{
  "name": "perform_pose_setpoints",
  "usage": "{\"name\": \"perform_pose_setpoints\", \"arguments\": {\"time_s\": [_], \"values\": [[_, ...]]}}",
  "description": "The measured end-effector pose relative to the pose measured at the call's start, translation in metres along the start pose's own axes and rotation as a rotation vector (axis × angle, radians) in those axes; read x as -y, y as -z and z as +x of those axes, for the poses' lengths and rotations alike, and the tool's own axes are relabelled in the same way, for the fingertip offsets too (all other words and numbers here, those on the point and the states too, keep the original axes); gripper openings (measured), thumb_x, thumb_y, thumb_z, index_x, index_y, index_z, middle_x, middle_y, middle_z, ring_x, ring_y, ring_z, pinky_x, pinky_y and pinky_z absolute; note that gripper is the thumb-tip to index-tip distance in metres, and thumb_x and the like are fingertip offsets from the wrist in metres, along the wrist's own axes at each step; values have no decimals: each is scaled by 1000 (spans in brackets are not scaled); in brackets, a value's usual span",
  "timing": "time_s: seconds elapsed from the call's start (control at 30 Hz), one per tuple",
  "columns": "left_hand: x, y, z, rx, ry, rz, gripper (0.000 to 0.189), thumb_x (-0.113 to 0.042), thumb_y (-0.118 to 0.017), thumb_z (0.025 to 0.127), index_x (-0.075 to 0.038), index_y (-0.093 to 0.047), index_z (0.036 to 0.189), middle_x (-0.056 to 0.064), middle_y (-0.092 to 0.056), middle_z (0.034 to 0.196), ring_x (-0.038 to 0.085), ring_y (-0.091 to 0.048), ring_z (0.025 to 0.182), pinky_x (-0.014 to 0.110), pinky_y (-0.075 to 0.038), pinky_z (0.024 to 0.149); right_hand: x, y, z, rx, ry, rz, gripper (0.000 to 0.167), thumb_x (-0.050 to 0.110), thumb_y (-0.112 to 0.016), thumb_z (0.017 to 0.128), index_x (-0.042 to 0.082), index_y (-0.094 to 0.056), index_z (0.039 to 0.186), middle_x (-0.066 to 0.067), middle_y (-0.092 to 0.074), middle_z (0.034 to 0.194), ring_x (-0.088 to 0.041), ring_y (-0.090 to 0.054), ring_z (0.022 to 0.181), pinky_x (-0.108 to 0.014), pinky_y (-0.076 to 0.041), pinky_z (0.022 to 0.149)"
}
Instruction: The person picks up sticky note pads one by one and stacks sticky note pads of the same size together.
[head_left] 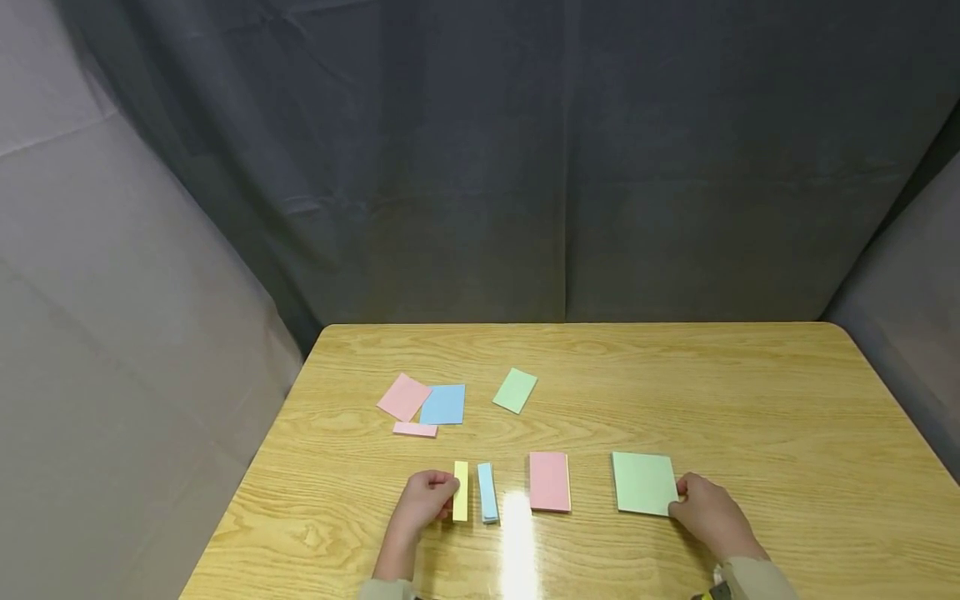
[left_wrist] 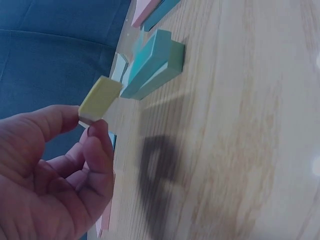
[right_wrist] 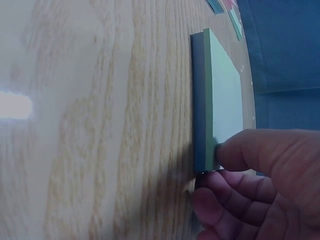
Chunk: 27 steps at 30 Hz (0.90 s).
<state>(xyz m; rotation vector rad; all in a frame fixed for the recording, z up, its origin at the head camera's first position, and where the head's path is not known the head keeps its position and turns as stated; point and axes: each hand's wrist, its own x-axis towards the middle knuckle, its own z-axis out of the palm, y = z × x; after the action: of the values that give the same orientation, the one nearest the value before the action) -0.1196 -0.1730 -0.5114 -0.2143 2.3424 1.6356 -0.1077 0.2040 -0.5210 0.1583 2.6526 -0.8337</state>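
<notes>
From the head view, both sleeves (head_left: pixel 759 580) are cut off at the bottom; a wood-grain table (head_left: pixel 750 400) stands before a dark curtain (head_left: pixel 465 167). The left hand (head_left: pixel 424 502) pinches a yellow strip pad (head_left: pixel 461 493) at its fingertips, beside a blue strip pad (head_left: pixel 487 493); the right hand (head_left: pixel 711 515) grips a green square pad (head_left: pixel 643 483) near one corner. From the left wrist, the yellow strip pad looks foreshortened, held above the table. From the right wrist, some fingertips (right_wrist: pixel 207 205) are dim in shadow below the green square pad's blue underlayer (right_wrist: pixel 199 100).

Wood-grain table (head_left: pixel 750 392) with scattered pastel notes (head_left: pixel 443 405) farther back, stacked pads (head_left: pixel 549 482) nearer.
</notes>
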Motion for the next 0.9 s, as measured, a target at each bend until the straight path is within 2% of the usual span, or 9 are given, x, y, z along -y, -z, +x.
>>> {"name": "perform_pose_setpoints", "arguments": {"time_s": [0.27,0.9], "values": [[-2,-4,1,0,10,21,27,-11,-55,85,12,-57,99,5,-55,67,12,-51,57,26,-47,51,1,-1,-1,0,-6,31,24,6,-56,77,-10,-51,93,-7,-55,76,-22,-46,68,-39,-41,62],[-4,-20,3,28,14,-22,26,-10,-55,84,11,-56,98,4,-53,65,10,-49,55,25,-46,52,0,-1,-2,-9,2,37,27,6,-55,75,-12,-50,95,-6,-53,74,-21,-45,66,-37,-41,60]]}}
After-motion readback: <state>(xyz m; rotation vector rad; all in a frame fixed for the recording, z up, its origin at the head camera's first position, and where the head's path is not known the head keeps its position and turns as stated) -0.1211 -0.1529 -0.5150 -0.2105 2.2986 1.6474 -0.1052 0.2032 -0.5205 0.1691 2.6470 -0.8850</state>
